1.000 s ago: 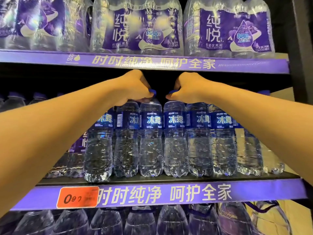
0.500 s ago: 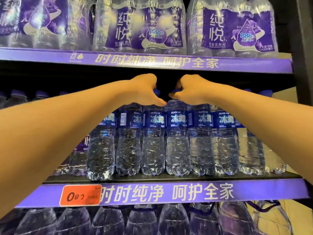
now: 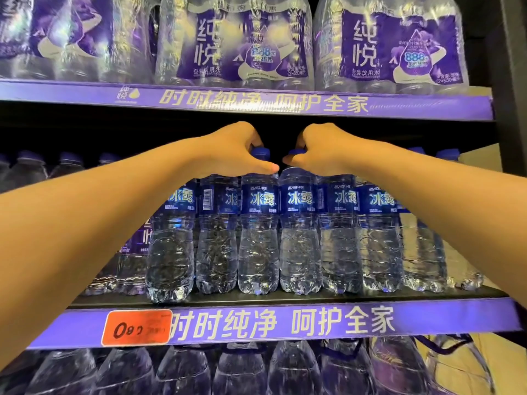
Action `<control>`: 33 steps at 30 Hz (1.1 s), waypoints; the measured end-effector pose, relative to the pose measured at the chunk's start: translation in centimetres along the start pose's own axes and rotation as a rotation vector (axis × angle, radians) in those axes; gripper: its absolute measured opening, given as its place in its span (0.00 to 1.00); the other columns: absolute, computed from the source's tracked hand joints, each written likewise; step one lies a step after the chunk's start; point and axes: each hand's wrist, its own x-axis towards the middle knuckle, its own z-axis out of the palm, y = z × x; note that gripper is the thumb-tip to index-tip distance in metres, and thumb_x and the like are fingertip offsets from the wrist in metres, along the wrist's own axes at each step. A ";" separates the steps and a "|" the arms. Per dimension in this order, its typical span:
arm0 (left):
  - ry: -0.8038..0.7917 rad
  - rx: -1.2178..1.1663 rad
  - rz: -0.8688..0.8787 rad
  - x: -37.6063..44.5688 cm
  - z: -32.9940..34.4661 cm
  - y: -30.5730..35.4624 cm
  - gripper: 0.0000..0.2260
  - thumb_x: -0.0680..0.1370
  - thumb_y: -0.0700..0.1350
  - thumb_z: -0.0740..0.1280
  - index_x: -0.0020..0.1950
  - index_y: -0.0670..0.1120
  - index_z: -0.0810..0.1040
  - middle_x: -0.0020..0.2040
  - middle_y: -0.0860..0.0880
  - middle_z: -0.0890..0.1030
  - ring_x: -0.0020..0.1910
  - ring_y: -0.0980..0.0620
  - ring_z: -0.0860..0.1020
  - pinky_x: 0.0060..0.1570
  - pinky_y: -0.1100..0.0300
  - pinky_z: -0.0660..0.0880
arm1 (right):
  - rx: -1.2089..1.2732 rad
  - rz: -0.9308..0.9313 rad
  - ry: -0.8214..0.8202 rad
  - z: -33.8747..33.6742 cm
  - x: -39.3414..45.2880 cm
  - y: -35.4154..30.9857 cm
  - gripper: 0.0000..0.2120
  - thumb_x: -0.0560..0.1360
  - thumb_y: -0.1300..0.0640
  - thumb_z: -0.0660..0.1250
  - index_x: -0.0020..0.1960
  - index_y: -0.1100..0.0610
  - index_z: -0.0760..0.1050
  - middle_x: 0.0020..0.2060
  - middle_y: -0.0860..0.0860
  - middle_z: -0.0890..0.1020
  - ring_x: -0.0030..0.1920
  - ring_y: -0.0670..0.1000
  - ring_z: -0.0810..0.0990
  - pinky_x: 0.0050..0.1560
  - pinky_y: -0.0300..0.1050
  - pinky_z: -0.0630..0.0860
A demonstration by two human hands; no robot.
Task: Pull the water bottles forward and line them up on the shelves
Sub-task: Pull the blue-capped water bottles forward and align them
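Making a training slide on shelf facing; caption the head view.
Left hand and right hand grip blue-capped water bottles on the middle shelf.

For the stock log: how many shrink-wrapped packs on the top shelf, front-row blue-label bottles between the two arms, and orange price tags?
Shrink-wrapped water packs: 3
Blue-label bottles: 6
Orange price tag: 1
Total: 10

An orange price tag [image 3: 137,327] sticks on the purple strip [image 3: 427,317] with white Chinese letters, at its left part.
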 end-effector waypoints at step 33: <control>0.172 -0.097 -0.320 1.1 0.4 1.6 0.11 0.71 0.41 0.77 0.47 0.45 0.76 0.42 0.47 0.79 0.36 0.50 0.76 0.32 0.60 0.74 | -0.016 -0.059 -0.036 -0.8 -0.6 -0.7 0.14 0.77 0.49 0.67 0.48 0.61 0.78 0.42 0.59 0.81 0.37 0.56 0.73 0.38 0.50 0.73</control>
